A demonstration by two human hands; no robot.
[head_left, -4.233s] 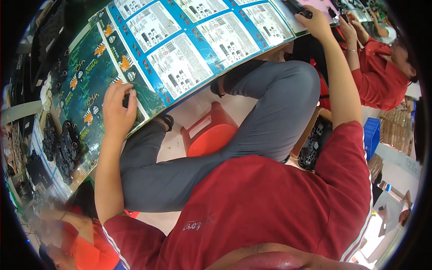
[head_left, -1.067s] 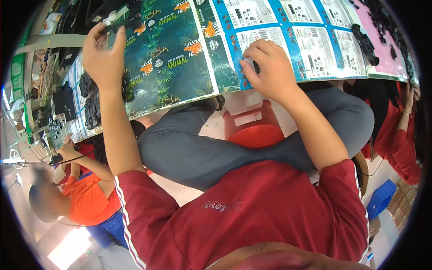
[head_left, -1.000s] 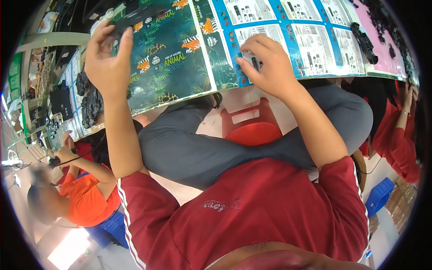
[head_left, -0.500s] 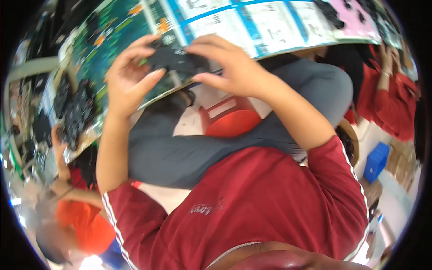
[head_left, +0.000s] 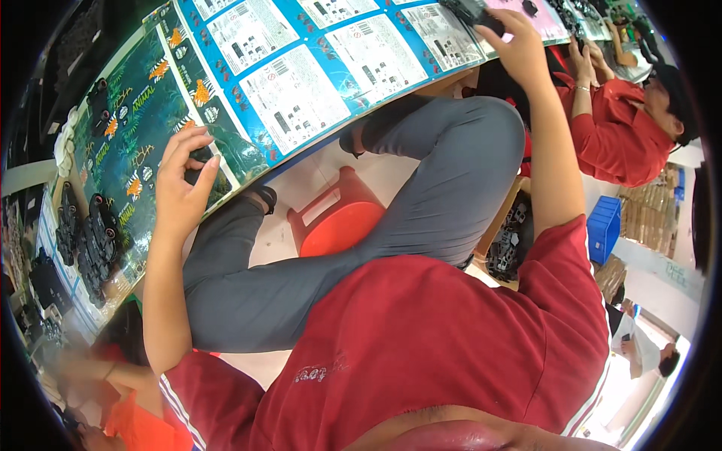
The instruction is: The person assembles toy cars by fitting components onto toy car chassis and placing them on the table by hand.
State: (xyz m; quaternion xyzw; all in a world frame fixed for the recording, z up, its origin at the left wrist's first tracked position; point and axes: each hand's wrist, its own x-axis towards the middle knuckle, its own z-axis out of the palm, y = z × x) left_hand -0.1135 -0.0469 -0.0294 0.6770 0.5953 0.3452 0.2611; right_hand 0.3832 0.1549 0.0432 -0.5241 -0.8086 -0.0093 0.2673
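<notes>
My left hand (head_left: 179, 177) is at the near edge of the table with its fingers curled round a small black plastic part (head_left: 198, 156), mostly hidden by the fingers. Out at the far right of the table, my right hand (head_left: 520, 51) has its thumb and fingers closed around the end of a black plastic part (head_left: 468, 10). That part lies over the printed sheets, beside a pink sheet (head_left: 543, 24). The exact kind of either part cannot be made out.
Printed blue-and-white sheets (head_left: 297, 98) and a green animal-print sheet (head_left: 124, 161) cover the table. Black plastic assemblies (head_left: 98, 244) lie at its left end. Below are a red stool (head_left: 338, 225) and a bin of parts (head_left: 508, 244). Co-workers sit left and right, one in a red top (head_left: 613, 139).
My hands have moved apart from the black part they both held. The right hand has reached far right to another black part; the left stays near the table edge. My view has shifted.
</notes>
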